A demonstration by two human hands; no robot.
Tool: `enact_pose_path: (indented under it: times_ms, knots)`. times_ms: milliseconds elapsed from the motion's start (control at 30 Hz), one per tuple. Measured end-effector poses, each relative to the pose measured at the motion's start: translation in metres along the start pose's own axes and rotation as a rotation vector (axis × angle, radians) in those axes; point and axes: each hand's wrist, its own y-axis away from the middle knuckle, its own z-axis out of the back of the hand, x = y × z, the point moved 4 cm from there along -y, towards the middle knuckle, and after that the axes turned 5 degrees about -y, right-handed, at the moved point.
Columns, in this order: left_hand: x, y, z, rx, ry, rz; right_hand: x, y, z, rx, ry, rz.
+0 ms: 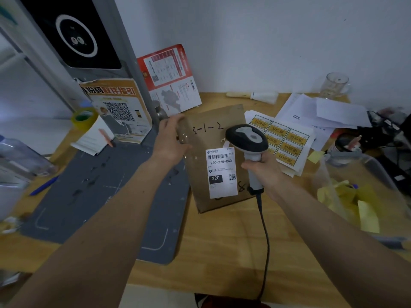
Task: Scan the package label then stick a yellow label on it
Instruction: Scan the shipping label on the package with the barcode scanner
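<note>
A brown cardboard package (206, 130) lies flat on the wooden table, with "3-1-2" handwritten near its far end. A white shipping label (222, 174) with a barcode and "220-220-C40" is stuck on its near half. My left hand (171, 141) holds the package's left edge, fingers along the side. My right hand (262, 167) grips the handle of a grey and black barcode scanner (248, 138), whose head hangs over the package just right of the label. A sheet of yellow labels (282, 141) lies right of the package.
A grey cutting mat (89, 196) covers the table's left part, with a blue pen (44, 185) beside it. Yellow tape roll (84, 118), QR-code sign (117, 110), red leaflet (171, 78), loose papers (322, 112), a glass (335, 84), a clear bin (355, 174) with yellow scraps.
</note>
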Motion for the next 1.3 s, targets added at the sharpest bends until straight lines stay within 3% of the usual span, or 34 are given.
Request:
enact_pose_path:
  times_ms: [133,700,1300]
  knots:
    - [-0.001,-0.001,-0.002,-0.038,-0.036,0.046,0.01,0.021,0.0,-0.102,0.007,0.082]
    - [-0.007,0.003,-0.002,-0.024,-0.089,0.105,0.005,0.076,0.001,0.0,0.078,0.187]
    - [0.006,-0.007,-0.006,0.04,0.053,0.198,0.004,0.088,0.008,-0.018,0.015,0.124]
